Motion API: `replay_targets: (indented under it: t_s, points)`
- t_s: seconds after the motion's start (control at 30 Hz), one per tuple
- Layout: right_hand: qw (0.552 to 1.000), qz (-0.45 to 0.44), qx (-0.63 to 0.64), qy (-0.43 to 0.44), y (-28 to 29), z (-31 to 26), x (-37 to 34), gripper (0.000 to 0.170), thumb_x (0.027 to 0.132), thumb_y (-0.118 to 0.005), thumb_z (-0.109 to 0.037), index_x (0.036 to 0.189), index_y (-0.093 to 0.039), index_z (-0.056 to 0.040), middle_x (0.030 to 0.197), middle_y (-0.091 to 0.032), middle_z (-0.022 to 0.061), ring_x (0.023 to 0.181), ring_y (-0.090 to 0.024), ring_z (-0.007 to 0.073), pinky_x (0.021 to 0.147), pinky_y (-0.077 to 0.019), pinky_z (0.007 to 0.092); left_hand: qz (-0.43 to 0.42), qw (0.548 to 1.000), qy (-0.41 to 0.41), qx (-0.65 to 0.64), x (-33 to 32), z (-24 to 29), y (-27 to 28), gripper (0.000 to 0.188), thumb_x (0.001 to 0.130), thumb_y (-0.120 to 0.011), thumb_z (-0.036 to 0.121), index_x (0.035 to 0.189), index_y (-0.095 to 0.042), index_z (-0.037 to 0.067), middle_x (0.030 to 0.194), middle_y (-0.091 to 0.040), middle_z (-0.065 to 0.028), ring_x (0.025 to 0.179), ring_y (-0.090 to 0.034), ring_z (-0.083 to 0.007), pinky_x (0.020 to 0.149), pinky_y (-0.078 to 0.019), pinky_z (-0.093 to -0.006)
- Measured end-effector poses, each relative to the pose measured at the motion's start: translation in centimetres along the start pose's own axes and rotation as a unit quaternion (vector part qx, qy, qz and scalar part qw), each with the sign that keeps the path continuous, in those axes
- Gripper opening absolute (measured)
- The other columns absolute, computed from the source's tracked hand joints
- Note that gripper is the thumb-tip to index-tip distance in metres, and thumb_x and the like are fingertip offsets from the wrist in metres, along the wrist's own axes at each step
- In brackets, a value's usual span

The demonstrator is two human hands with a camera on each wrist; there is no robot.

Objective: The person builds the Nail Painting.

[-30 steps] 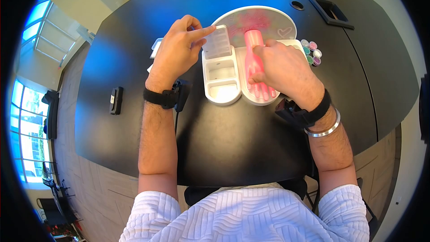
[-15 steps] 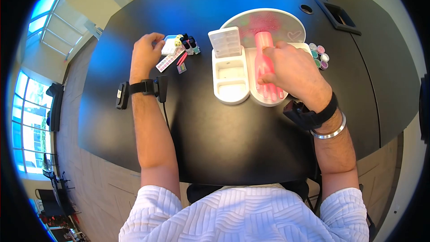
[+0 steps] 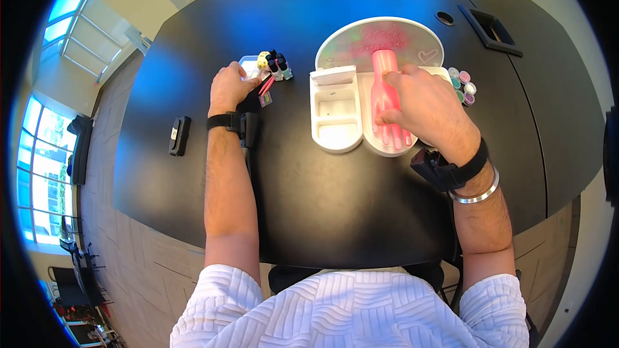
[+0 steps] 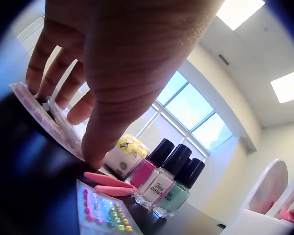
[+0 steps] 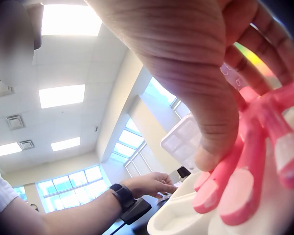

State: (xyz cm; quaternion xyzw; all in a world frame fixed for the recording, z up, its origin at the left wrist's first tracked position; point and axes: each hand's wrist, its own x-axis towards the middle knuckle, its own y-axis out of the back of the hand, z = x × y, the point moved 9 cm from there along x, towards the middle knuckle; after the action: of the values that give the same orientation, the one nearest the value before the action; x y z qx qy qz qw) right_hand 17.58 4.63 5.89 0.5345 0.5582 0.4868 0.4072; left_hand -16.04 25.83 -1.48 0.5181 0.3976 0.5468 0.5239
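My left hand (image 3: 231, 87) is over the items at the left; in the left wrist view its spread fingers touch a strip of false nails (image 4: 36, 110) and clear plastic, the thumb low beside them. Right of it are a yellow-patterned roll (image 4: 127, 152), several nail polish bottles (image 4: 159, 182), pink tweezers (image 4: 110, 185) and a gem sheet (image 4: 104, 210). My right hand (image 3: 429, 106) grips the pink model hand (image 3: 385, 98), thumb on one side and fingers on the other. The model hand lies on a white case (image 3: 336, 144), whose small compartment lid (image 3: 334, 76) stands raised.
An oval panel (image 3: 348, 38) with pink lettering stands behind the case. Small colored pots (image 3: 464, 77) are to its right. A black device (image 3: 179, 136) lies at the table's left, and a black-framed table opening (image 3: 490, 29) is at the back right.
My left hand has left the compartment lid and moved left onto the nail strip. The lid has tipped forward. My right hand has kept its grip on the model hand.
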Motion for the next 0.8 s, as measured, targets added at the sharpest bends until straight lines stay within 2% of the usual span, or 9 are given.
replay_targets:
  t_s: [0.17,0.23,0.4,0.47,0.5,0.53,0.6,0.63,0.8]
  points:
    - [1.0,0.003,0.005,0.004,0.1,0.0,0.0,0.059,0.08,-0.093,-0.038,0.123,-0.075,-0.0007,0.112,-0.074,0.0212,0.1,-0.076,0.0415,0.088,-0.0612,0.0508,0.068,0.997,-0.011,-0.032,-0.3,-0.3,2.3,0.046,0.082,-0.089,0.02,0.121,-0.071,0.005,0.125,-0.071,-0.0217,0.118,-0.07,-0.0415,0.102,-0.0585,-0.0474]
    - [1.0,-0.002,0.013,0.0,-0.1,0.1,0.1,0.054,0.08,-0.091,-0.034,0.12,-0.075,-0.0003,0.108,-0.074,0.0224,0.098,-0.076,0.0422,0.087,-0.0612,0.0506,0.107,0.991,-0.044,-0.062,0.4,-0.7,3.3,0.04,0.082,-0.079,0.009,0.121,-0.073,0.006,0.125,-0.072,-0.0223,0.117,-0.07,-0.0423,0.102,-0.0584,-0.048]
    - [1.0,0.017,0.016,0.012,0.0,0.1,-0.1,0.05,0.08,-0.089,-0.031,0.116,-0.075,0.0,0.105,-0.074,0.0231,0.096,-0.076,0.0428,0.085,-0.0613,0.0506,0.111,0.99,-0.042,-0.072,0.1,-0.7,6.3,0.039,0.084,-0.068,0.003,0.121,-0.078,0.007,0.121,-0.074,-0.0215,0.115,-0.072,-0.0415,0.103,-0.058,-0.0482]
    - [0.999,0.027,0.015,0.019,0.0,0.1,-0.1,0.05,0.08,-0.089,-0.032,0.116,-0.075,0.0,0.104,-0.074,0.0231,0.095,-0.076,0.0429,0.084,-0.0613,0.0507,0.121,0.985,-0.057,-0.106,-0.2,-0.5,7.8,0.045,0.082,-0.071,0.002,0.126,-0.077,0.004,0.117,-0.076,-0.0232,0.111,-0.075,-0.0381,0.101,-0.0588,-0.0436]
    - [0.999,0.027,0.018,0.019,0.0,0.2,-0.1,0.051,0.08,-0.089,-0.032,0.117,-0.075,-0.0003,0.105,-0.074,0.0228,0.095,-0.076,0.0427,0.084,-0.0612,0.0508,0.141,0.98,-0.075,-0.114,-0.6,-0.1,8.6,0.042,0.086,-0.073,-0.002,0.128,-0.077,0.003,0.112,-0.077,-0.0153,0.099,-0.074,-0.0267,0.094,-0.0594,-0.0379]
    - [0.999,0.026,0.022,0.018,-0.1,0.3,0.0,0.051,0.08,-0.089,-0.033,0.117,-0.075,-0.0005,0.105,-0.074,0.0226,0.095,-0.076,0.0426,0.084,-0.0611,0.0509,0.139,0.981,-0.077,-0.114,-1.4,0.8,9.7,0.042,0.086,-0.073,-0.002,0.128,-0.077,0.003,0.112,-0.077,-0.0153,0.099,-0.074,-0.0267,0.094,-0.0594,-0.0379]
    - [0.999,0.018,0.025,0.012,-0.1,0.4,0.0,0.052,0.08,-0.09,-0.034,0.118,-0.075,-0.0007,0.105,-0.074,0.0225,0.095,-0.076,0.0425,0.084,-0.061,0.0508,0.082,0.957,-0.081,-0.268,-3.0,3.0,11.8,0.036,0.092,-0.076,-0.003,0.127,-0.077,0.003,0.106,-0.074,-0.0063,0.092,-0.068,-0.0156,0.087,-0.0577,-0.0321]
    - [1.0,0.009,0.026,0.008,-0.2,0.4,0.0,0.052,0.08,-0.09,-0.034,0.118,-0.075,-0.0009,0.105,-0.075,0.0224,0.095,-0.076,0.0424,0.084,-0.061,0.0508,0.099,0.948,-0.114,-0.281,-3.5,3.9,12.9,0.032,0.092,-0.079,-0.005,0.122,-0.079,0.004,0.097,-0.075,-0.0046,0.085,-0.068,-0.0126,0.081,-0.0588,-0.0316]
    - [0.999,-0.024,0.023,-0.005,-0.4,0.5,0.2,0.054,0.081,-0.088,-0.038,0.119,-0.076,-0.0018,0.106,-0.074,0.0226,0.097,-0.076,0.0424,0.086,-0.0607,0.0509,0.039,0.905,-0.237,-0.352,-8.3,10.3,16.5,0.025,0.09,-0.083,-0.002,0.114,-0.08,0.004,0.101,-0.077,-0.0026,0.089,-0.069,-0.0132,0.082,-0.0578,-0.031]
